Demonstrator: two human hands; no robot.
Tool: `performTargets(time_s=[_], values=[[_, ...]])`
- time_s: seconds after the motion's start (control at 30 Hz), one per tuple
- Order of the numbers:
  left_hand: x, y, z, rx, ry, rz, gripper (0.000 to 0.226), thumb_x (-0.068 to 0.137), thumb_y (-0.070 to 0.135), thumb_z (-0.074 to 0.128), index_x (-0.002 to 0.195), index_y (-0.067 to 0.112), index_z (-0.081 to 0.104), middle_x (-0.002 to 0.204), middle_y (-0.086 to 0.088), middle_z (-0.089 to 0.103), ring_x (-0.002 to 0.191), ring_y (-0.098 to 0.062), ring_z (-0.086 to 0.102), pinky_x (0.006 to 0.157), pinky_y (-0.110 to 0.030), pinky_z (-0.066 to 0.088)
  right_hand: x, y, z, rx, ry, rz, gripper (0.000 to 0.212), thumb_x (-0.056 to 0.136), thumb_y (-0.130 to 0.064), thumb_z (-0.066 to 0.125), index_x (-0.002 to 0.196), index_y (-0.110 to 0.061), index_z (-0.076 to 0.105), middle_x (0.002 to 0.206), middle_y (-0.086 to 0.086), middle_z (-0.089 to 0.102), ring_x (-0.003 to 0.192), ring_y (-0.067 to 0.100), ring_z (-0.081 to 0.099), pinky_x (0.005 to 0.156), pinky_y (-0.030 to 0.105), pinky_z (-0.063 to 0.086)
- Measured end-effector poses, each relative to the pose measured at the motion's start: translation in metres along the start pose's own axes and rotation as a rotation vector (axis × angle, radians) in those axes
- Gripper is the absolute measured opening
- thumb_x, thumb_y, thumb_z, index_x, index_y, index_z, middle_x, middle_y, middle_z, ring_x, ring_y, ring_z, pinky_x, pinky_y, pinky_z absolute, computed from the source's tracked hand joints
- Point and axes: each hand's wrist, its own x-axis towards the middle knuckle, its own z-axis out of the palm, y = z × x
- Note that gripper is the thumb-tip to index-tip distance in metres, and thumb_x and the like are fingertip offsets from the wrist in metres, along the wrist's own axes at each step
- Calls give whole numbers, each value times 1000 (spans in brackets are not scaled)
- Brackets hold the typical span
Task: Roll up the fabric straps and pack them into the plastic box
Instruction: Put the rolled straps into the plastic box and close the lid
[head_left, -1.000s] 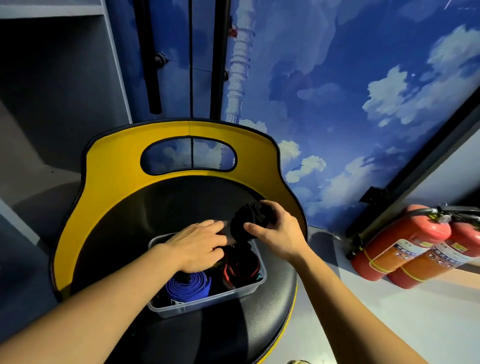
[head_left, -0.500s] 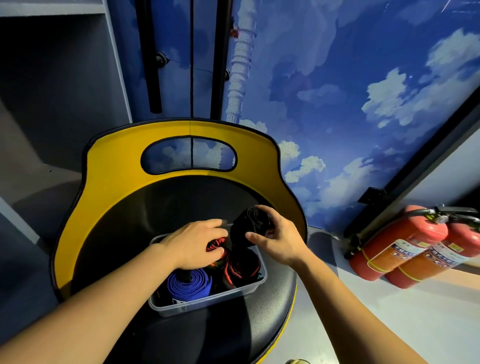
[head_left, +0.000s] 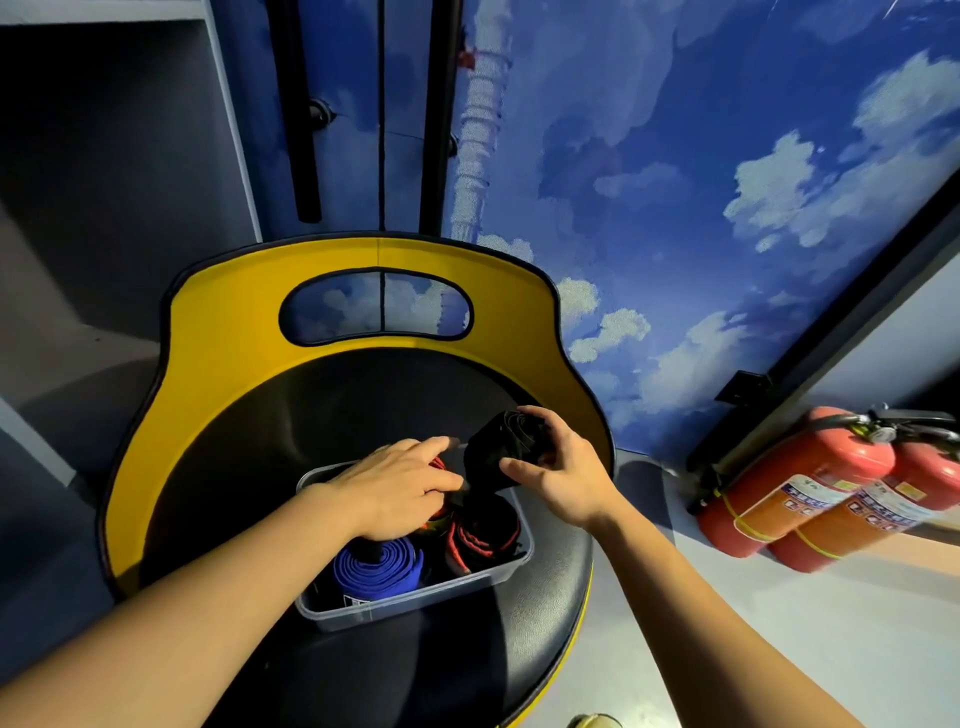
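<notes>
- Fingers of the left hand (head_left: 397, 491) lie straight and relaxed, palm down, pressing on a red-and-black roll (head_left: 439, 465) at the far left of the plastic box (head_left: 415, 605); they pinch nothing.
- Fingers of the right hand (head_left: 558, 475) curl round a black rolled strap (head_left: 501, 449), thumb on its near side, holding it over the box's far right corner, just beside the left fingertips.
- Counted: two hands, one box, one strap in hand. Inside the box show one blue roll (head_left: 376, 569) at the near left, one black roll with red edging (head_left: 483, 535) at the near right, and the roll under the left palm; whether more lie hidden I cannot tell.
- Box sits on the black seat of a yellow-backed chair (head_left: 228, 332). Its near rim is bare, its far rim is crossed by both hands. Room inside looks tight, the open gap being at the far right, below the held strap.
- Seat stretches free on the box's left and near sides; the right seat edge runs close to the box.
- Two red fire extinguishers (head_left: 810, 483) lean at the far right, well apart from the chair, below a sky-painted wall (head_left: 675, 156).
</notes>
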Motion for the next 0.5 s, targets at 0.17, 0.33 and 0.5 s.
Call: performTargets(time_s=[0.17,0.33,0.5], values=[[0,0,-1,62,-19,21,44,103,38,32,144,44,45,168,1,7,149,-24,20,120,-43,25,0,0,3,-7,3,-8,66,82,-28,80,140,-29,49,118,-7,65,100,7,64,78,2,41],[0,-3,2,59,30,52,42,103,41,34,142,38,48,165,-1,18,148,-21,24,120,-40,29,1,-1,5,-15,5,-25,66,83,-28,80,140,-29,48,116,-8,65,98,5,64,76,-2,39],[-3,-6,4,31,98,89,36,100,39,41,132,31,56,146,2,43,137,-20,41,112,-35,37,3,0,9,-6,-26,-46,65,86,-26,76,143,-30,45,125,-5,62,109,7,61,86,4,44]])
